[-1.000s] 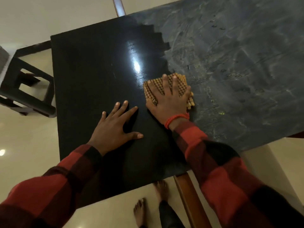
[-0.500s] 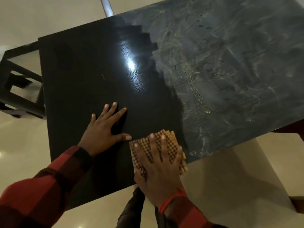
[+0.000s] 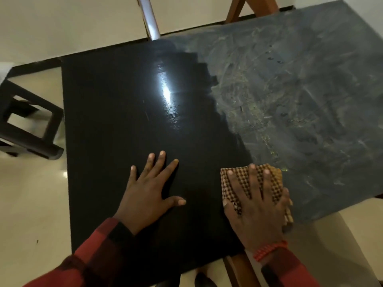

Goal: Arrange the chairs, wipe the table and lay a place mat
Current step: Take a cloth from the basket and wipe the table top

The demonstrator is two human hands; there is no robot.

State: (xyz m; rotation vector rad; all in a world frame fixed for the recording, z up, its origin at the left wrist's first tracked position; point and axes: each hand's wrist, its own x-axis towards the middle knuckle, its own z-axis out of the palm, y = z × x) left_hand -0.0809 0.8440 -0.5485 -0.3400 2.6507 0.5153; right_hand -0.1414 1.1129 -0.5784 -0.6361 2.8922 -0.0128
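Your right hand (image 3: 257, 206) presses the checked cloth (image 3: 244, 179) flat on the worktop (image 3: 124, 112), near its front edge; your left hand (image 3: 149, 191) lies spread on the glossy dark part beside it.

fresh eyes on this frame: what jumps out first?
The tabletop is split: its left part is glossy black with a bright light glare, its right part is dull, grey and smeared. At the boundary, near the front edge, the right hand presses flat on a checkered cloth. The left hand lies spread on the glossy part beside it, and a dark stool stands off the table's left edge.
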